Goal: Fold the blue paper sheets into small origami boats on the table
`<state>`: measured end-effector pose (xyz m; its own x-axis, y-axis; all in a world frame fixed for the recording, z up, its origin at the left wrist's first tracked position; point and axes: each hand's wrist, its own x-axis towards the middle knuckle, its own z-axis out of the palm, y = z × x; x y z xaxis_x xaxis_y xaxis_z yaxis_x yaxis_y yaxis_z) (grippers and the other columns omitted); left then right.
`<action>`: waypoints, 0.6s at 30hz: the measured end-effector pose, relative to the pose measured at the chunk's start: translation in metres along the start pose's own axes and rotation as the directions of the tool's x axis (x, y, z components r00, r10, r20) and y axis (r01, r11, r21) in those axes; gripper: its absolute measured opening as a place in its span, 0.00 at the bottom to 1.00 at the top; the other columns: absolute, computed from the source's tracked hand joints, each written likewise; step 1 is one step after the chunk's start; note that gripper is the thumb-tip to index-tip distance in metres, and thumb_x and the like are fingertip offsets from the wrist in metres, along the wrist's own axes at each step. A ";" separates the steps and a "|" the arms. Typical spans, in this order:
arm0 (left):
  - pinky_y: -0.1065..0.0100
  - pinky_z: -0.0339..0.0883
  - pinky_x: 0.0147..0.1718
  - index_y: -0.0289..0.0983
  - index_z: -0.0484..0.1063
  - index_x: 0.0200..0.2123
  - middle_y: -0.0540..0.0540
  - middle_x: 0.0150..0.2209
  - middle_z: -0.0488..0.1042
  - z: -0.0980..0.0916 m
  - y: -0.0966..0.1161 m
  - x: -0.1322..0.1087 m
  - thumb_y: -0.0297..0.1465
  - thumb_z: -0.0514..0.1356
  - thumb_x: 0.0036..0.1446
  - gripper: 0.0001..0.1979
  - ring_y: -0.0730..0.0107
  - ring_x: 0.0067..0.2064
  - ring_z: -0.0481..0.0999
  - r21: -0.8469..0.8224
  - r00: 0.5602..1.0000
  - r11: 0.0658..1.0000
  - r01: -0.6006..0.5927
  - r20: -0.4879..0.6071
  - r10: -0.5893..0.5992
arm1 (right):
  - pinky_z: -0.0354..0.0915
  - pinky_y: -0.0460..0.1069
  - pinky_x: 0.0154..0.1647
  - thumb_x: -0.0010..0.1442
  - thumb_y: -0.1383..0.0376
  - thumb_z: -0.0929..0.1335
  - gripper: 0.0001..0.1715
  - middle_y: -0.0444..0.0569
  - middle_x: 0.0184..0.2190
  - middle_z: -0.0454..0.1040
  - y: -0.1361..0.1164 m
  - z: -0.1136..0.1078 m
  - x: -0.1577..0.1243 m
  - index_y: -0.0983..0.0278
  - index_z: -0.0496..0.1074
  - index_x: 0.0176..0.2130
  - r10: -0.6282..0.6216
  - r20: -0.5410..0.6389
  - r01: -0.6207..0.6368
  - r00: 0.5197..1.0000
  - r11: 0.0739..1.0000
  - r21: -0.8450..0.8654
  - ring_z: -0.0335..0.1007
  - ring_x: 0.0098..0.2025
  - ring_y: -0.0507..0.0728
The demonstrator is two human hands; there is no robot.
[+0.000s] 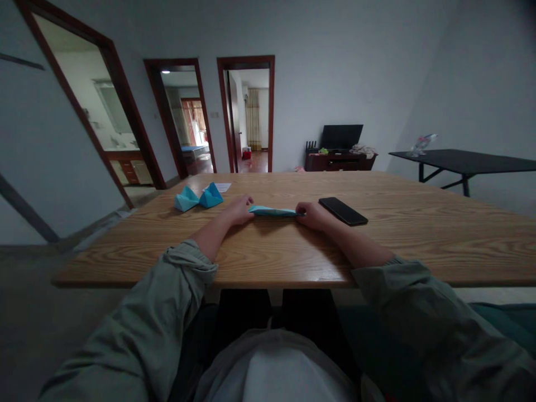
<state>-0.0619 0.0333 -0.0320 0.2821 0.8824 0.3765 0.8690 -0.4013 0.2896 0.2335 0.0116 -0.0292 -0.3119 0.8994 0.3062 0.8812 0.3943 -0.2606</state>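
Note:
A long, narrow folded piece of light blue paper [273, 211] lies flat on the wooden table [402, 234] in front of me. My left hand [238, 210] pinches its left end with curled fingers. My right hand [314, 215] grips its right end, fingers closed. Both wrists rest on the tabletop. Two finished blue folded paper shapes [198, 197] stand further left, beyond my left hand, apart from it.
A black phone [343, 211] lies face up just right of my right hand. A white slip of paper [221, 187] lies behind the folded shapes. A black side table [464, 162] stands at right, a TV stand [340, 161] at the back, doorways at left.

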 end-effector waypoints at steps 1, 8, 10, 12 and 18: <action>0.68 0.65 0.44 0.36 0.67 0.48 0.42 0.47 0.72 0.000 -0.001 0.000 0.33 0.65 0.44 0.25 0.63 0.47 0.71 0.013 1.000 1.000 0.018 -0.024 -0.017 | 0.59 0.44 0.31 0.51 0.67 0.68 0.07 0.47 0.32 0.76 0.000 0.000 0.000 0.62 0.72 0.34 -0.002 -0.002 0.002 1.000 1.000 0.000 0.69 0.33 0.53; 0.67 0.65 0.38 0.41 0.76 0.41 0.46 0.39 0.77 -0.011 0.007 -0.005 0.40 0.59 0.51 0.16 0.61 0.41 0.75 0.056 0.975 0.995 0.082 0.202 -0.092 | 0.60 0.44 0.32 0.51 0.66 0.68 0.09 0.46 0.32 0.76 0.003 0.002 0.001 0.61 0.74 0.35 -0.031 -0.008 0.031 0.999 1.000 0.004 0.69 0.33 0.53; 0.68 0.64 0.37 0.42 0.77 0.40 0.47 0.38 0.78 -0.011 0.008 -0.006 0.40 0.59 0.52 0.15 0.63 0.39 0.75 0.057 0.970 0.995 0.085 0.222 -0.096 | 0.60 0.44 0.32 0.51 0.66 0.68 0.09 0.46 0.31 0.76 0.004 0.002 0.002 0.61 0.74 0.35 -0.032 -0.003 0.032 0.999 0.999 0.001 0.69 0.32 0.53; 0.69 0.65 0.37 0.41 0.76 0.42 0.46 0.40 0.78 -0.009 0.007 -0.005 0.39 0.59 0.51 0.15 0.64 0.40 0.75 0.044 0.975 0.996 0.082 0.204 -0.089 | 0.60 0.44 0.31 0.51 0.66 0.68 0.09 0.46 0.31 0.76 0.004 0.002 0.002 0.61 0.74 0.36 -0.027 0.000 0.027 1.000 1.000 0.003 0.69 0.32 0.53; 0.72 0.65 0.41 0.37 0.64 0.55 0.43 0.50 0.74 -0.002 -0.001 -0.003 0.35 0.63 0.47 0.30 0.67 0.44 0.75 -0.070 0.992 0.996 0.054 0.118 -0.046 | 0.61 0.44 0.33 0.52 0.66 0.67 0.09 0.46 0.33 0.77 0.003 0.000 0.001 0.61 0.74 0.36 -0.054 0.012 0.054 0.998 0.999 -0.001 0.69 0.33 0.53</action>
<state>-0.0644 0.0310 -0.0319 0.2880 0.9227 0.2563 0.8523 -0.3690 0.3707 0.2360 0.0142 -0.0296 -0.3633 0.8789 0.3090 0.8636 0.4421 -0.2424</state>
